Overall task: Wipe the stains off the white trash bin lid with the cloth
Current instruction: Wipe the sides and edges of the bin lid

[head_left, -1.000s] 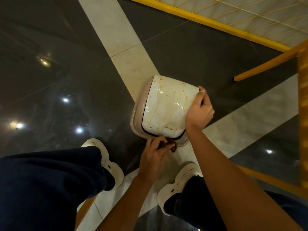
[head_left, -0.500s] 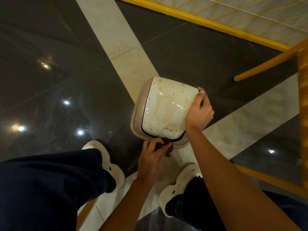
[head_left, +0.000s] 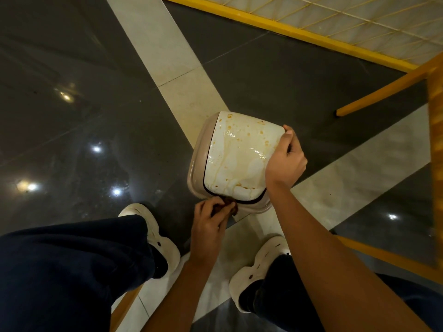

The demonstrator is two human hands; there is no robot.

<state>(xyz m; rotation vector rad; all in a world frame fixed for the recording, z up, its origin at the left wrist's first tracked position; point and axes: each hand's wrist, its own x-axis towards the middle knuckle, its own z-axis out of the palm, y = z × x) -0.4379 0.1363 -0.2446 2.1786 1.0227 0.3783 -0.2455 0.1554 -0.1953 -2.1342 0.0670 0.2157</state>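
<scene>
The white trash bin lid (head_left: 239, 154), glossy and spattered with orange-brown stains and drip streaks, sits in a beige bin body (head_left: 199, 154) on the floor. My right hand (head_left: 285, 161) grips the lid's right edge, thumb on the far corner. My left hand (head_left: 211, 219) is at the lid's near edge, fingers closed on a small dark brown cloth (head_left: 229, 203) that touches the beige rim. Most of the cloth is hidden inside my fingers.
Dark polished floor tiles with cream strips (head_left: 167, 56) lie all around. A yellow frame with netting (head_left: 311, 22) runs across the back right, and a yellow bar (head_left: 383, 94) slants beside the bin. My legs in dark trousers and cream shoes (head_left: 155, 233) flank the bin.
My left hand with the cloth has slid slightly down and left off the lid's near edge onto the rim. The right hand keeps its hold.
</scene>
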